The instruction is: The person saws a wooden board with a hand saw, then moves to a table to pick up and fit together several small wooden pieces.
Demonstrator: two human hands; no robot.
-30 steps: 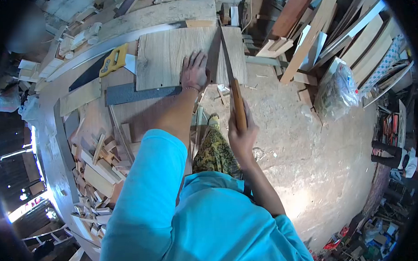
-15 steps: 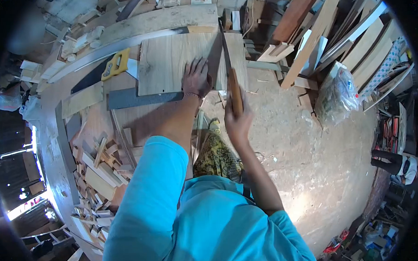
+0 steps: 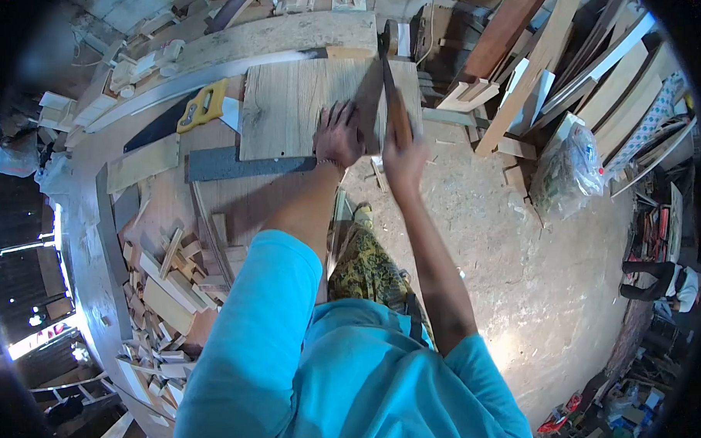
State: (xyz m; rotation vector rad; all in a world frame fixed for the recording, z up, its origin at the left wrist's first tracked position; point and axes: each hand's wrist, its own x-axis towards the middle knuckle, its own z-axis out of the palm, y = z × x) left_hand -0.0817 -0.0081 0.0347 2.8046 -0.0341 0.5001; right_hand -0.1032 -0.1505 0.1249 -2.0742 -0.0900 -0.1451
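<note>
The wide board lies on the workbench, and its right end reaches out over the floor. At the left of this board there is one handsaw, also on the bench. Nearer to the person is a heap of offcuts. To the right, long planks are leaning, with a plastic bag beside them.

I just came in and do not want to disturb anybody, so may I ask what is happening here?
A person in a blue top is at a wood-grain board. Their left hand presses flat on it, while their right hand grips the wooden handle of a long-bladed saw, laid across the board near its right end. How deep any cut goes, I cannot tell. A yellow-handled saw lies unused to the left.
</note>
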